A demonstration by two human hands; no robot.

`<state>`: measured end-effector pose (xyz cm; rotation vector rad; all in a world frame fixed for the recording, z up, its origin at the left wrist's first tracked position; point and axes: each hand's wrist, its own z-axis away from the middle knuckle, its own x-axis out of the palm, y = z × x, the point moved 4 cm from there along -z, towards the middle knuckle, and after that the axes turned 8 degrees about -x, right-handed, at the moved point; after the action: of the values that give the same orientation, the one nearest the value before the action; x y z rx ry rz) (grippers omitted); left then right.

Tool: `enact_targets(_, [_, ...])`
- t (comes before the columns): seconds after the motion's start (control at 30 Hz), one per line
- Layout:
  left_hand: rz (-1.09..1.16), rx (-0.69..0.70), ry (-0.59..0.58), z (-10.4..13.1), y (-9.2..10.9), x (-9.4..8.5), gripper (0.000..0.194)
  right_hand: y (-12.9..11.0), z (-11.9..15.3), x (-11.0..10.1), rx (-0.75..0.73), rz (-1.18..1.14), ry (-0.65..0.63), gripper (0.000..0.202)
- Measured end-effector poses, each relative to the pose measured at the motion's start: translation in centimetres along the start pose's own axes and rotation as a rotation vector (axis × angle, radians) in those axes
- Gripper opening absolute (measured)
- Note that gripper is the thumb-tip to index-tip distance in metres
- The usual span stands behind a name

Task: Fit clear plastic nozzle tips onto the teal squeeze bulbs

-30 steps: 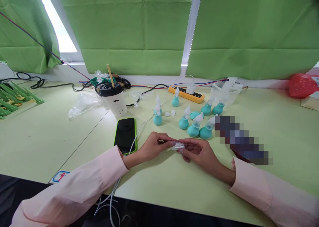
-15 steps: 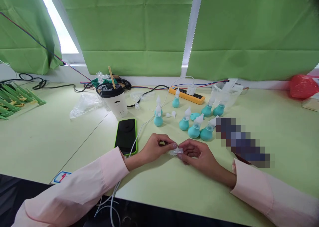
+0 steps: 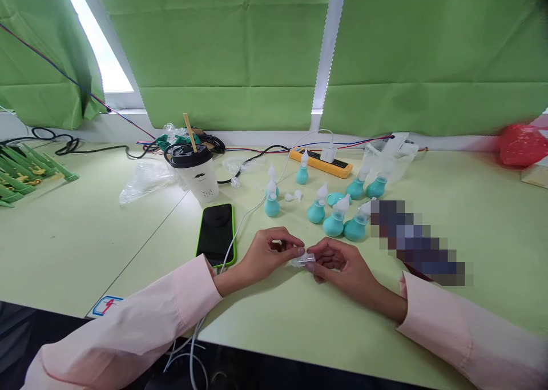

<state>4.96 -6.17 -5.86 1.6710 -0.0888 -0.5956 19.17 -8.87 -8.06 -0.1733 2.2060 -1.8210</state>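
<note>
A small clear plastic piece is pinched between my two hands, just above the pale green table. My left hand grips its left end with thumb and forefinger. At its right end, the thumb and fingers of my right hand close on the same piece. Beyond my hands stand several teal bulbs with clear tips, such as one bulb behind my right hand and another bulb behind my left. Two small white tips lie among them.
A black phone in a green case lies left, crossed at its edge by a white cable. Behind it stands a lidded cup with a straw. An orange power strip lies at the back; a blurred dark object is at right.
</note>
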Motion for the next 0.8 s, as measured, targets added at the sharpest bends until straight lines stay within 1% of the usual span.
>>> enact_targets(0.1, [-0.153,0.155,0.052,0.5,1.0,-0.1,0.017,0.0,0.0,0.0,0.011,0.005,-0.011,0.027])
enact_targets(0.17, [-0.264,0.275,0.044,0.9,1.8,0.1,0.019,0.0,0.0,0.0,0.014,0.010,-0.019,0.027])
enact_targets(0.23, [-0.353,0.366,0.034,1.3,2.2,0.2,0.022,0.1,0.0,0.0,0.012,0.005,-0.023,0.028])
enact_targets(0.47, [-0.545,0.596,0.072,1.9,2.2,0.3,0.026,0.5,0.0,-0.1,0.010,-0.060,-0.004,0.028])
enact_targets(0.6, [-0.618,0.668,0.045,2.1,2.1,0.6,0.026,0.4,0.0,-0.1,0.005,-0.041,-0.008,0.028])
enact_targets(0.7, [-0.626,0.671,0.020,2.2,2.2,0.7,0.028,0.4,0.1,-0.2,0.002,-0.027,-0.004,0.025])
enact_targets(0.8, [-0.603,0.651,0.027,2.1,2.1,0.8,0.026,0.3,0.2,-0.3,-0.019,-0.030,0.003,0.023])
